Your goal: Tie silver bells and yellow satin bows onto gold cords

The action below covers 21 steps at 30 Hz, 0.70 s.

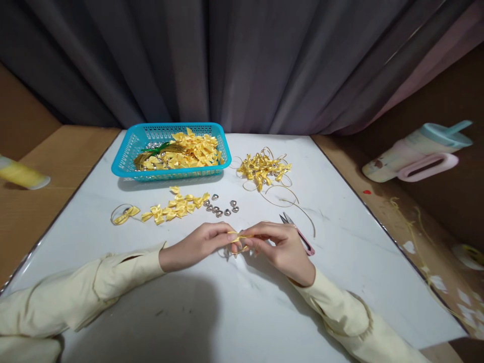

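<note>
Over the middle of the white tabletop, my left hand [204, 244] pinches a small yellow ribbon bow [235, 237] between thumb and fingers. My right hand [278, 247] meets it from the other side, its fingertips closed on a thin gold cord [245, 248] that runs to the bow. Part of the cord loops below the fingers; the rest is hidden by them. Just beyond the hands lie several silver heart-shaped beads [220, 213] and a cluster of loose yellow bows [177, 205]. Snips with pink handles [298, 233] rest partly behind my right hand.
A blue plastic basket [170, 175] at the back left holds yellow bows, gold cords and silver beads. Right of it lies a pile of corded bows [262, 169]. One looped bow [126, 215] lies at left. A tumbler [414, 151] stands at right, a yellow spool [22, 173] at far left.
</note>
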Each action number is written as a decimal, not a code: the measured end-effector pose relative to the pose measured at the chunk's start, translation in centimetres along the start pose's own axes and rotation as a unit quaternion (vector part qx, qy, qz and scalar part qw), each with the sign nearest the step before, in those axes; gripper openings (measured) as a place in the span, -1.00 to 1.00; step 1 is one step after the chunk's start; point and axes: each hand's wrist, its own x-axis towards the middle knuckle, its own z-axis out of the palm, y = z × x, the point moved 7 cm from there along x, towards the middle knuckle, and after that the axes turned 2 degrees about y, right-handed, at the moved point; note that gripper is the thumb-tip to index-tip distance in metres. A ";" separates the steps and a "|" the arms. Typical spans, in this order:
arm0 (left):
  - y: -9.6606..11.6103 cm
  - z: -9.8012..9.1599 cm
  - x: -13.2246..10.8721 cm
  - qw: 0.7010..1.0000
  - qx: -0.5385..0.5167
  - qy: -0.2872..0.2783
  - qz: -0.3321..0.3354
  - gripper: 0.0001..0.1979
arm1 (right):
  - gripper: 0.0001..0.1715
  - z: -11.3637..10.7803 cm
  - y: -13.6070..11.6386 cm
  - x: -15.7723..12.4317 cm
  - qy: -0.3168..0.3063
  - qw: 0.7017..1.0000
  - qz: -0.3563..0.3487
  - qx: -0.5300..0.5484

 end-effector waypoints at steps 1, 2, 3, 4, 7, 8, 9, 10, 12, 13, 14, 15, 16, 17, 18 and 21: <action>0.0 0.0 0.0 1.000 0.005 0.002 0.003 -0.70 | -0.85 0.0 0.1 0.0 0.001 1.000 0.007 0.004; 0.0 0.0 0.0 1.000 0.012 0.005 0.007 -0.70 | -0.85 0.1 0.2 0.0 0.001 1.000 0.014 0.011; 0.0 0.0 -0.1 1.000 0.017 0.007 0.011 -0.70 | -0.85 0.1 0.4 0.0 0.002 1.000 0.022 0.017; 0.0 0.0 -0.1 1.000 0.023 0.009 0.016 -0.70 | -0.85 0.1 0.5 0.0 0.002 0.999 0.029 0.024; 0.0 0.0 -0.2 0.999 0.037 0.015 0.027 -0.71 | -0.85 0.2 0.8 0.0 0.002 0.998 0.049 0.041; 0.0 0.0 -0.2 0.999 0.041 0.016 0.030 -0.71 | -0.85 0.2 0.9 0.0 0.003 0.998 0.054 0.045; 0.0 -0.1 -0.2 0.998 0.046 0.017 0.033 -0.71 | -0.84 0.2 1.0 0.0 0.002 0.997 0.059 0.048; 0.0 -0.1 -0.3 0.998 0.052 0.019 0.035 -0.71 | -0.84 0.2 1.0 0.0 0.002 0.997 0.063 0.053; -0.1 -0.1 -0.3 0.997 0.067 0.024 0.042 -0.70 | -0.83 0.3 1.2 0.0 0.002 0.995 0.073 0.065; -0.1 -0.2 -0.3 0.996 0.075 0.027 0.044 -0.70 | -0.83 0.3 1.3 0.0 0.002 0.994 0.079 0.073; -0.1 -0.2 -0.3 0.995 0.084 0.031 0.047 -0.70 | -0.82 0.3 1.3 0.0 0.001 0.993 0.086 0.082; -0.2 -0.2 -0.3 0.994 0.092 0.036 0.049 -0.70 | -0.81 0.4 1.4 -0.1 0.001 0.992 0.093 0.090; -0.2 -0.3 -0.3 0.993 0.099 0.040 0.051 -0.70 | -0.80 0.4 1.5 -0.1 0.001 0.990 0.100 0.098; -0.2 -0.3 -0.3 0.992 0.104 0.043 0.054 -0.70 | -0.80 0.4 1.6 -0.1 0.001 0.989 0.106 0.105; -0.2 -0.3 -0.3 0.991 0.109 0.046 0.055 -0.70 | -0.79 0.5 1.7 -0.1 0.001 0.988 0.112 0.111; -0.1 -0.4 -0.3 0.990 0.113 0.054 0.059 -0.70 | -0.78 0.6 1.9 -0.1 -0.002 0.985 0.123 0.123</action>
